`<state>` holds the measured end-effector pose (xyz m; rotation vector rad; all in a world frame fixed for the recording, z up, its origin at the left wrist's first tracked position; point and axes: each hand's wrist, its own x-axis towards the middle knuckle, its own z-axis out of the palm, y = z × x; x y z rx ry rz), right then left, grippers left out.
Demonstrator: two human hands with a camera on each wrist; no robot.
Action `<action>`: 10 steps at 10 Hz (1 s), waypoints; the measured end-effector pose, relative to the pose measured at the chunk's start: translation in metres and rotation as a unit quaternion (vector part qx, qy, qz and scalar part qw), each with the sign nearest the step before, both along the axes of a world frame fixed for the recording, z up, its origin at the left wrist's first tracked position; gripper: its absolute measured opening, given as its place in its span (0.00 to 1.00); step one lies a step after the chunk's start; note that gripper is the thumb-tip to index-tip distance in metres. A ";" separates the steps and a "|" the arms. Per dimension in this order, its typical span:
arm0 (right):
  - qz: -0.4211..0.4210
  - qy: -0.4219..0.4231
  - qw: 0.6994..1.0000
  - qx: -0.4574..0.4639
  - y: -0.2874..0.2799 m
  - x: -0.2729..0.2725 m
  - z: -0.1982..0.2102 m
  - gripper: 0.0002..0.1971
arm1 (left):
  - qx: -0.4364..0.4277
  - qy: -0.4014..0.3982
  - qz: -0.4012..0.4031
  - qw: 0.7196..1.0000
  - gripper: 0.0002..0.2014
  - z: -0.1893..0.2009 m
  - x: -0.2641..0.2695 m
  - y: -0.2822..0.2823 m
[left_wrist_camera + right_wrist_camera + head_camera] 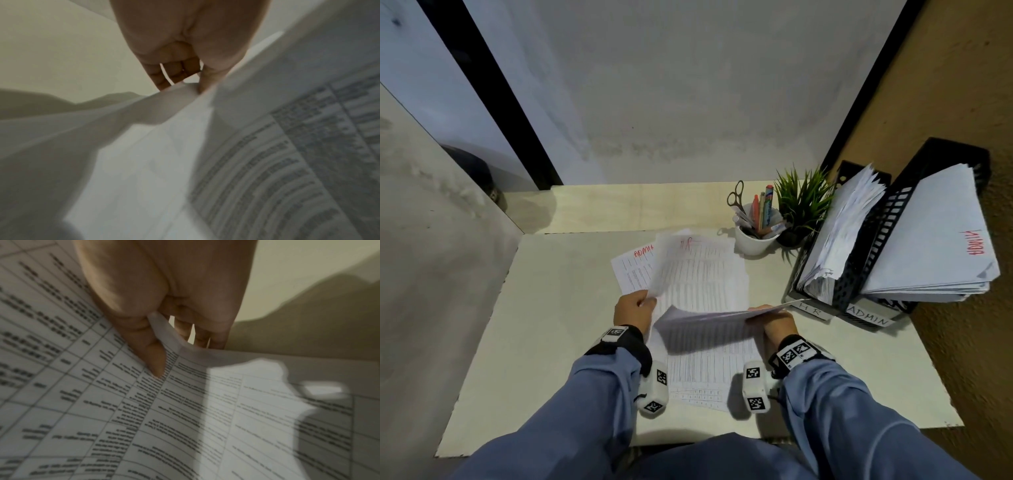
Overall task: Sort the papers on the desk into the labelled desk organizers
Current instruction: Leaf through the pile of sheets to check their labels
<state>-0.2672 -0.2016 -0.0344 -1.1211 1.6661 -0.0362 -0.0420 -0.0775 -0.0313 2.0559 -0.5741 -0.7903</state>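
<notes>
My left hand (649, 301) pinches the lower left corner of a printed sheet (688, 270) marked HR in red, and that side curls up off the desk. In the left wrist view its fingers (164, 78) and thumb nip the sheet's edge (180, 92). My right hand (760, 313) grips another sheet's near edge (709, 314), held level above the loose stack (705, 373). In the right wrist view the thumb (154, 360) lies on the printed table (185, 410). A sheet marked ADMIN (631, 270) lies flat at the left. Black organizers labelled HR (810, 306) and ADMIN (868, 318) stand at the right, both holding papers.
A white cup (755, 240) with pens and scissors and a small green plant (803, 202) stand behind the papers, next to the organizers. The white desk (558, 308) ends at a wall on the right and a lower ledge at the back.
</notes>
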 end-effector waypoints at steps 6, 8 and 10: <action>-0.222 -0.293 0.929 -0.048 0.027 0.007 0.033 0.20 | -0.106 0.320 0.049 0.940 0.28 0.029 -0.024 0.007; -0.104 -0.316 0.911 -0.245 0.021 0.025 0.103 0.07 | -0.212 0.045 0.004 0.976 0.11 0.087 -0.036 -0.017; -0.087 -0.314 0.862 -0.388 0.035 0.034 0.125 0.04 | -0.243 -0.019 0.057 0.968 0.11 0.106 -0.038 -0.020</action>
